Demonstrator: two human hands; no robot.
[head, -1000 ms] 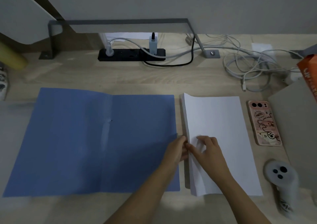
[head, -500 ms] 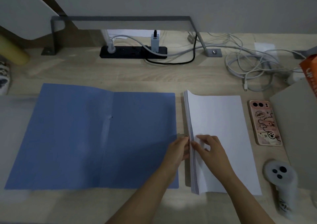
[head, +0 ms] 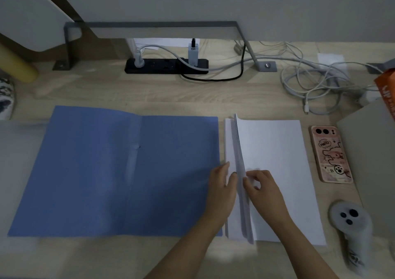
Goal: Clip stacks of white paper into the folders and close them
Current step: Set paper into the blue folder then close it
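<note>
On the wooden desk (head: 149, 92) in my head-cam feed, the blue folder (head: 132, 171) lies wide open and flat, left of centre, with nothing on it. The stack of white paper (head: 275, 150) sits just beside the folder's right edge, close to it but not on it.

The top chunk of the stack is lifted along its left edge, so a strip of the lower sheets shows underneath. The right hand (head: 265, 191) has its fingers curled and pinches that raised bunch near the edge. The left hand (head: 221, 191) is at the stack's left edge with the thumb down on the exposed lower sheets. Honestly I can't tell if its fingers are hooked under the paper or just resting there.

Right of the paper there's a phone (head: 330, 153) in a pink cartoon case, lying face down, and nearer to me a grey controller (head: 350, 221). At the back of the desk sit a black power strip (head: 162, 65) and a tangle of white cables (head: 316, 82).
</note>
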